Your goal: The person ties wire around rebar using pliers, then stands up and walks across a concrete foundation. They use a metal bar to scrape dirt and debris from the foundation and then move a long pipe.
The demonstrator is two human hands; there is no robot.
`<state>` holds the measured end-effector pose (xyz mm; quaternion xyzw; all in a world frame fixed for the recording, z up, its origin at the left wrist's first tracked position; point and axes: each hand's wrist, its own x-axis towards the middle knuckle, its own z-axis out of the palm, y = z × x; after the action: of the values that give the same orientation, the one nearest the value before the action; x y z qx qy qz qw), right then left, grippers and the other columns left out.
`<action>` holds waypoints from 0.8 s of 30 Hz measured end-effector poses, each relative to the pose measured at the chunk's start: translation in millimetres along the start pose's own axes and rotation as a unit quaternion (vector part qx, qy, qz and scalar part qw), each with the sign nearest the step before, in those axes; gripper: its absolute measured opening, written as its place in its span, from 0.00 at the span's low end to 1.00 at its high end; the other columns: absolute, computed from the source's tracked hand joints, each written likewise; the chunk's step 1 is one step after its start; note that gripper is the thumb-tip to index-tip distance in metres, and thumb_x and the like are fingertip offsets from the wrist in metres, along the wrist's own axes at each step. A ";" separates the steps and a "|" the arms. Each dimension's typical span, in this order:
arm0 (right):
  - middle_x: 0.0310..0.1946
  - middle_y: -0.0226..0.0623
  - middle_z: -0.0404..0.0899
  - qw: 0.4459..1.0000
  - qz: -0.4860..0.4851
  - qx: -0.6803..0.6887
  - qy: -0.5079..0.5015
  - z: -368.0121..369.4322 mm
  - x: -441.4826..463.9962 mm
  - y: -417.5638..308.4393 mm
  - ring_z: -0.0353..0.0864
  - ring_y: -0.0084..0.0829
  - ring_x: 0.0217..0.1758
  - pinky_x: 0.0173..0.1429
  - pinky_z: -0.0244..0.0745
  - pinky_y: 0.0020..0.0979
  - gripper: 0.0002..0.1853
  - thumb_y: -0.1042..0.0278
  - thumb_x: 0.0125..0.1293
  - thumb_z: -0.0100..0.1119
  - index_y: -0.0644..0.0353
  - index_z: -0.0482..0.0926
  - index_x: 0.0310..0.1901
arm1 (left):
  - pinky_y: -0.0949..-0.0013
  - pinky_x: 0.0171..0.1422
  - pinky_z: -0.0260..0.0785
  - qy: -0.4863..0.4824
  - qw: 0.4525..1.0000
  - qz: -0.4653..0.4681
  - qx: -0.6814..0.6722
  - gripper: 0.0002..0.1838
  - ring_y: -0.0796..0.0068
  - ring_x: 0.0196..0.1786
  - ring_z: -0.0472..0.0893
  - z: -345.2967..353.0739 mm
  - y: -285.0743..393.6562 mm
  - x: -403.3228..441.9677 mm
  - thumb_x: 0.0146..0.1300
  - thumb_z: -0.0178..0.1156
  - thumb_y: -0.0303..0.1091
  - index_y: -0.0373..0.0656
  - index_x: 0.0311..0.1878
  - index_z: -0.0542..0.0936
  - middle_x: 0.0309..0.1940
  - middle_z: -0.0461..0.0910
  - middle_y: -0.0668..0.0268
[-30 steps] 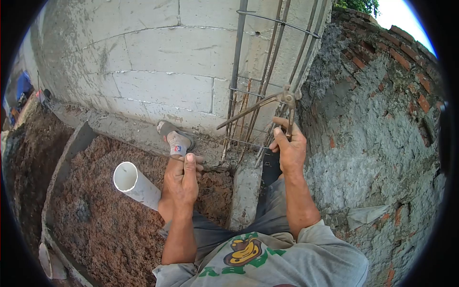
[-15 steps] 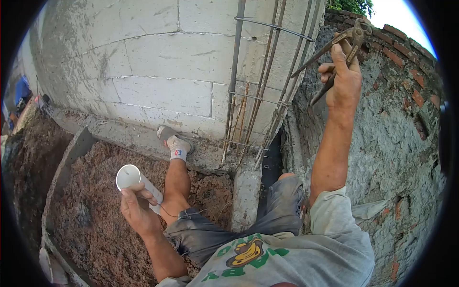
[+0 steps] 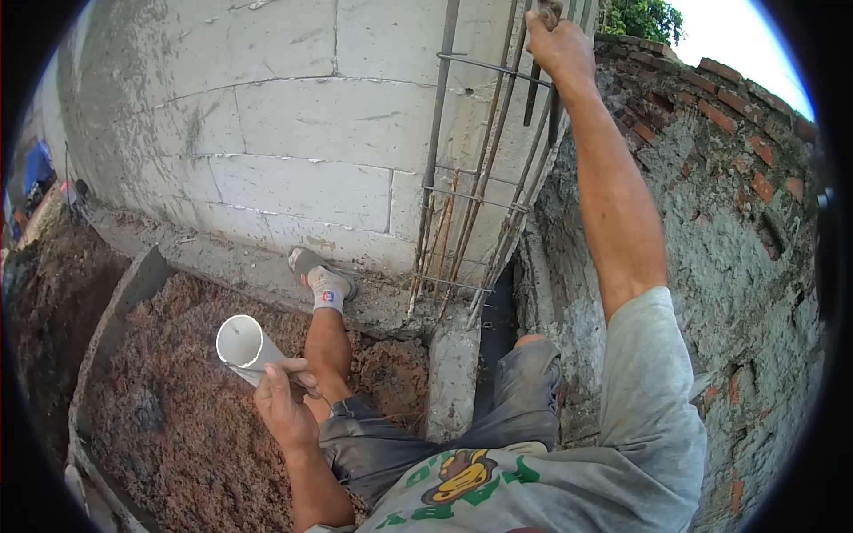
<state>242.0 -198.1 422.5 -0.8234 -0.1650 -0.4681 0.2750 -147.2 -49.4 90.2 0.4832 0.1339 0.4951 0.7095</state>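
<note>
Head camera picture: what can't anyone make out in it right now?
Long-handled brown metal pincers in the right hand: head view, gripping end cut off by the top edge.
White round plastic pipe: head view, lower part hidden behind the left hand.
Thin dark metal wire: head view, ends too fine to trace.
Blue shape, far left: head view, too small to identify.

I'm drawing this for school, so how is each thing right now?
Pliers: held, handles hanging slightly apart.
Right grip: closed around pliers.
Left grip: curled, apparently pinching thin wire.
Pipe: tilted, mouth open.
Steel rods: upright, uncovered.
Brick wall: partly plastered.
Soil: bare, clumpy.
</note>
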 end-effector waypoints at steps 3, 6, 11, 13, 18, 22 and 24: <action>0.46 0.55 0.80 0.996 0.045 -0.035 -0.065 -2.6 -23.1 -12.0 0.78 0.52 0.50 0.57 0.70 0.49 0.37 0.34 0.56 0.61 0.64 0.77 0.53 | 0.78 0.25 0.64 0.026 0.999 -0.013 0.018 0.24 0.80 0.19 0.72 -22.7 1.1 -5.4 0.73 0.46 0.49 0.35 0.36 0.78 0.18 0.74 0.66; 0.52 0.53 0.75 0.998 -0.029 -0.025 -0.052 -3.8 -41.6 -17.2 0.71 0.50 0.60 0.62 0.67 0.48 0.39 0.35 0.56 0.61 0.63 0.73 0.58 | 0.80 0.21 0.62 0.072 0.997 -0.022 0.013 0.23 0.82 0.16 0.69 -36.9 6.4 -8.2 0.73 0.48 0.51 0.38 0.34 0.77 0.16 0.71 0.69; 0.59 0.53 0.65 0.975 -0.131 0.011 0.179 -14.1 -15.5 -4.0 0.60 0.48 0.66 0.67 0.59 0.48 0.43 0.38 0.59 0.60 0.67 0.62 0.64 | 0.81 0.18 0.59 0.122 0.992 -0.005 0.010 0.23 0.83 0.15 0.68 -52.1 0.3 -9.2 0.72 0.48 0.52 0.40 0.33 0.76 0.15 0.69 0.71; 0.58 0.54 0.66 0.957 -0.127 0.022 0.258 -19.2 7.9 7.1 0.63 0.48 0.65 0.66 0.60 0.48 0.43 0.39 0.60 0.59 0.68 0.61 0.65 | 0.80 0.18 0.59 0.125 0.992 -0.013 0.006 0.23 0.83 0.15 0.68 -49.3 4.5 -12.6 0.72 0.48 0.52 0.40 0.33 0.76 0.15 0.69 0.71; 0.45 0.48 0.77 0.971 0.012 0.233 0.042 2.4 49.9 44.1 0.77 0.41 0.53 0.55 0.72 0.38 0.31 0.49 0.64 0.59 0.67 0.67 0.58 | 0.76 0.28 0.64 0.091 0.996 0.010 -0.024 0.22 0.80 0.22 0.72 4.6 20.8 5.1 0.73 0.47 0.50 0.40 0.34 0.77 0.19 0.73 0.69; 0.42 0.49 0.78 0.891 0.025 0.431 -0.139 -23.5 25.7 45.8 0.81 0.37 0.41 0.46 0.77 0.40 0.27 0.50 0.66 0.55 0.70 0.70 0.51 | 0.72 0.43 0.67 -0.016 0.998 -0.002 -0.054 0.23 0.75 0.37 0.77 72.9 17.5 50.8 0.73 0.47 0.51 0.37 0.44 0.78 0.33 0.78 0.65; 0.35 0.40 0.78 0.872 0.041 0.470 -0.126 -13.0 26.1 51.8 0.80 0.30 0.31 0.38 0.77 0.34 0.24 0.50 0.68 0.53 0.70 0.73 0.46 | 0.69 0.52 0.65 -0.097 0.995 0.002 -0.036 0.25 0.72 0.47 0.76 115.6 18.1 85.0 0.72 0.48 0.52 0.36 0.51 0.78 0.41 0.79 0.63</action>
<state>273.8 -246.7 434.9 -0.6546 -0.3652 -0.2159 0.6257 -40.0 -41.8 187.1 0.5036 0.0460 0.4519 0.7349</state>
